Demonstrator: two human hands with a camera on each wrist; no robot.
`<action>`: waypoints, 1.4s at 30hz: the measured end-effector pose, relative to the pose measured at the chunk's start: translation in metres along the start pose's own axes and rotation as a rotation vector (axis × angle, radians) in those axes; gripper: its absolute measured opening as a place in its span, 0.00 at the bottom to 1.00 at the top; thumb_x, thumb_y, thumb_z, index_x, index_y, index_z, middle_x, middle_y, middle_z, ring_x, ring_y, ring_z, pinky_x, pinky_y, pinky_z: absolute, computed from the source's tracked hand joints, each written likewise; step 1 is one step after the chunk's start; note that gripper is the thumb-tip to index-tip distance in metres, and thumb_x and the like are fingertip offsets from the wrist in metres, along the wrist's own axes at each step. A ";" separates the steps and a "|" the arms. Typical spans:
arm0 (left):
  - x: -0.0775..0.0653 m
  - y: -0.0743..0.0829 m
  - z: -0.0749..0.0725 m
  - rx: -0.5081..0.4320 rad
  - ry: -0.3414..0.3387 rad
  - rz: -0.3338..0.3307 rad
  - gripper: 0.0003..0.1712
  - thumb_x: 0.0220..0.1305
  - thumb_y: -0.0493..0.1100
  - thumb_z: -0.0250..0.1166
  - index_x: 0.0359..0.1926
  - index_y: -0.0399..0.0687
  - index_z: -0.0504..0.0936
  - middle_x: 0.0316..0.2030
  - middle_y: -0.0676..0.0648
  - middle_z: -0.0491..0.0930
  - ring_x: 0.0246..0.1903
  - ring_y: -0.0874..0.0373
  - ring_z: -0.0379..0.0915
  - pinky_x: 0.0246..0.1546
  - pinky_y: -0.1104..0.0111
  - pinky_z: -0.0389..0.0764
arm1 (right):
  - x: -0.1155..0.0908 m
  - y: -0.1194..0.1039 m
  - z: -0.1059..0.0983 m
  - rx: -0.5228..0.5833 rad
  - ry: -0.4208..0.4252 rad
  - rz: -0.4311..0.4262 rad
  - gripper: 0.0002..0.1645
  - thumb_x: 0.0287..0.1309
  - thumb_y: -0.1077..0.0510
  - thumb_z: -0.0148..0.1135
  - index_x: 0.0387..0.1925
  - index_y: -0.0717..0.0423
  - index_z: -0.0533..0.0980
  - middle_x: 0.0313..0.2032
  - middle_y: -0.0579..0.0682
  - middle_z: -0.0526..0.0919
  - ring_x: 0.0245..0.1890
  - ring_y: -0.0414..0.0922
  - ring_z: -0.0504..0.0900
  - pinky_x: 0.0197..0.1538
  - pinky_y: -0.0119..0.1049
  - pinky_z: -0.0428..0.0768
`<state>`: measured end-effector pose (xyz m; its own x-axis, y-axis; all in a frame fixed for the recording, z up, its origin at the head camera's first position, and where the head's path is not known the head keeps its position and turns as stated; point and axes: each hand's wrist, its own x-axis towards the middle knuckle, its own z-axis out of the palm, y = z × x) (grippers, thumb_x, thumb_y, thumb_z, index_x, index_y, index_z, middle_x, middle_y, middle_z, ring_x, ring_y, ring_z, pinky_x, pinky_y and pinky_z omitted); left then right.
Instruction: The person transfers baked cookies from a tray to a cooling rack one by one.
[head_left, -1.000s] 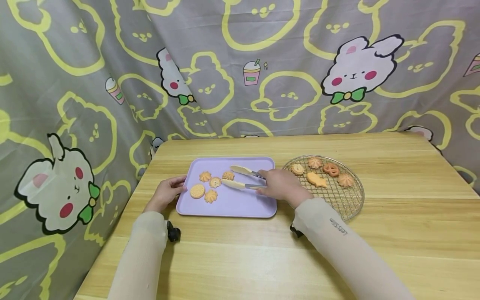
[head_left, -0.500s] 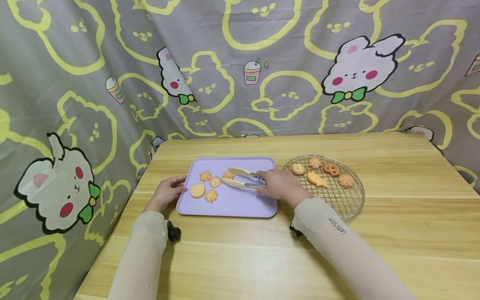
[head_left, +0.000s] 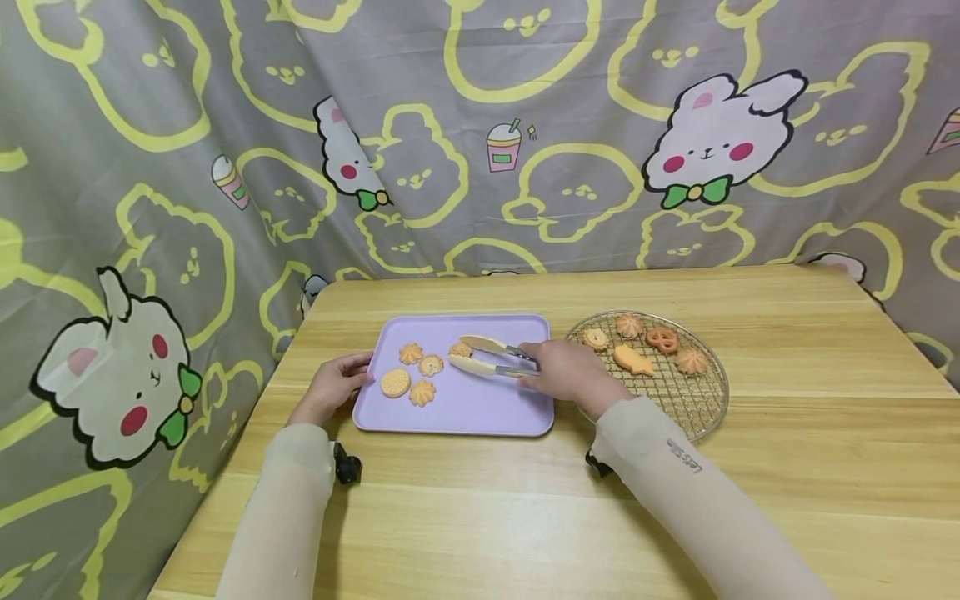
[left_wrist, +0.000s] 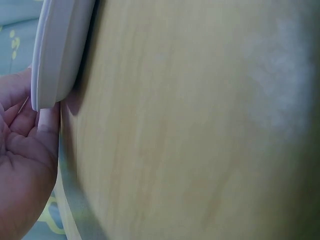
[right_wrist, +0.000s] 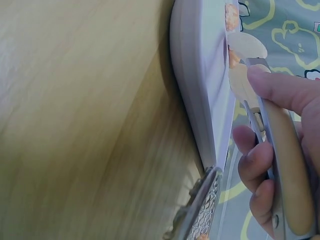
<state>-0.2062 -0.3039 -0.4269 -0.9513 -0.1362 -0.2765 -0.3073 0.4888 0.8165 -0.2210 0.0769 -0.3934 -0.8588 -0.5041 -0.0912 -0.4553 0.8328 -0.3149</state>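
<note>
At the left edge of a lilac tray [head_left: 480, 417], my left hand [head_left: 335, 385] pinches the rim; in the left wrist view the thumb lies on the rim [left_wrist: 47, 55] with fingers underneath. My right hand [head_left: 567, 371] grips tongs [head_left: 474, 365] with cream tips and metal arms, reaching over the tray from the right. Between the tips sits a swirled cookie [head_left: 458, 349], partly covered by them. Farther left on the tray lie a round dotted cookie [head_left: 395, 383], a small ring-shaped cookie [head_left: 431, 365] and two flower-shaped cookies [head_left: 422, 392].
Right of the tray stands a round wire rack [head_left: 678, 404], partly behind my right hand. On it lie a fish-shaped cookie [head_left: 633, 360], a pretzel [head_left: 662, 338] and several other cookies. A patterned curtain [head_left: 577, 225] hangs behind and left of the wooden table [head_left: 465, 508].
The tongs' tips have drawn closer together around the swirled cookie, and tongs and cookie have shifted slightly right. My left hand and the tray stay where they were.
</note>
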 end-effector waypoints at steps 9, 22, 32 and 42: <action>0.001 -0.002 -0.001 -0.021 -0.012 0.008 0.28 0.67 0.34 0.59 0.67 0.42 0.67 0.59 0.38 0.72 0.56 0.48 0.69 0.50 0.65 0.74 | -0.004 0.005 -0.002 0.028 -0.006 0.028 0.37 0.58 0.38 0.62 0.66 0.46 0.68 0.30 0.45 0.77 0.28 0.45 0.73 0.27 0.39 0.70; 0.002 -0.004 -0.001 -0.024 -0.018 0.008 0.28 0.67 0.34 0.59 0.68 0.43 0.67 0.59 0.38 0.71 0.56 0.48 0.69 0.50 0.64 0.74 | -0.020 0.015 -0.015 0.074 0.034 0.038 0.39 0.59 0.38 0.61 0.68 0.47 0.66 0.43 0.50 0.82 0.28 0.44 0.74 0.26 0.39 0.70; 0.000 -0.003 0.000 -0.011 -0.004 0.013 0.28 0.67 0.35 0.59 0.67 0.42 0.67 0.60 0.38 0.71 0.56 0.48 0.68 0.50 0.64 0.74 | -0.036 0.036 -0.026 0.103 0.095 0.042 0.42 0.58 0.34 0.59 0.69 0.48 0.64 0.42 0.50 0.81 0.26 0.44 0.72 0.25 0.39 0.69; 0.001 -0.003 0.000 -0.022 -0.009 0.037 0.28 0.67 0.34 0.59 0.67 0.40 0.67 0.58 0.37 0.72 0.53 0.50 0.70 0.47 0.68 0.75 | -0.059 0.060 -0.039 0.128 0.141 0.075 0.42 0.56 0.33 0.60 0.69 0.45 0.65 0.32 0.48 0.78 0.21 0.45 0.69 0.24 0.41 0.68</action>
<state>-0.2058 -0.3057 -0.4295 -0.9617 -0.1108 -0.2506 -0.2727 0.4746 0.8369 -0.2070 0.1657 -0.3706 -0.9178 -0.3968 0.0116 -0.3628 0.8266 -0.4302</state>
